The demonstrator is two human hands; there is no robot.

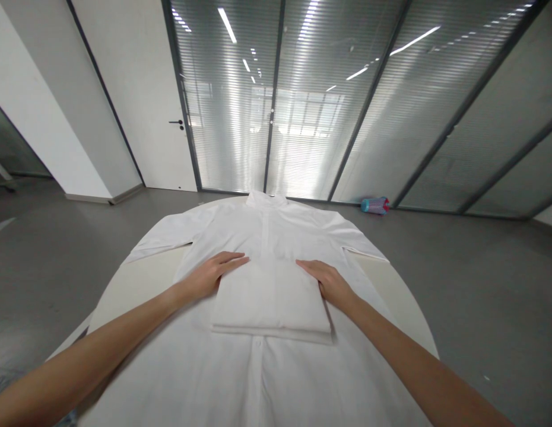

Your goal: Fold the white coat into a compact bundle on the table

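Note:
A white button-up shirt lies spread flat on a round pale table, collar at the far side and sleeves out to both sides. On top of it, in the middle, sits a folded white garment. My left hand rests flat at the folded garment's left edge, fingers stretched out and pointing inward. My right hand lies flat at its right edge, fingers extended along the cloth. Neither hand grips anything.
Grey floor surrounds the table. A blue and red bottle-like object lies on the floor by the glass wall with blinds. A white door stands at the back left.

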